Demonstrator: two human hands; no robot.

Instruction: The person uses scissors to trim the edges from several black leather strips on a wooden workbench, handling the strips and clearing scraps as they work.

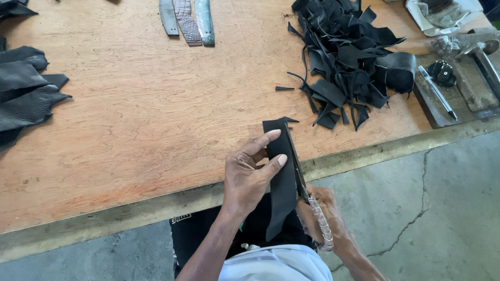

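My left hand (249, 174) pinches a long black leather strip (282, 182) between thumb and fingers, holding it up over the table's front edge. My right hand (324, 216) grips scissors (304, 190) with tape-wrapped handles, and the blades run along the strip's right edge. A thin sliver of leather curls off at the strip's top end.
A wooden table (146, 119) carries a heap of black leather offcuts (349, 62), larger black leather pieces (23, 88) at left, three narrow straps (187, 21) at the back, a pen (437, 92), a metal block with a hammer (482, 57). Cracked concrete floor (432, 208) lies at the right.
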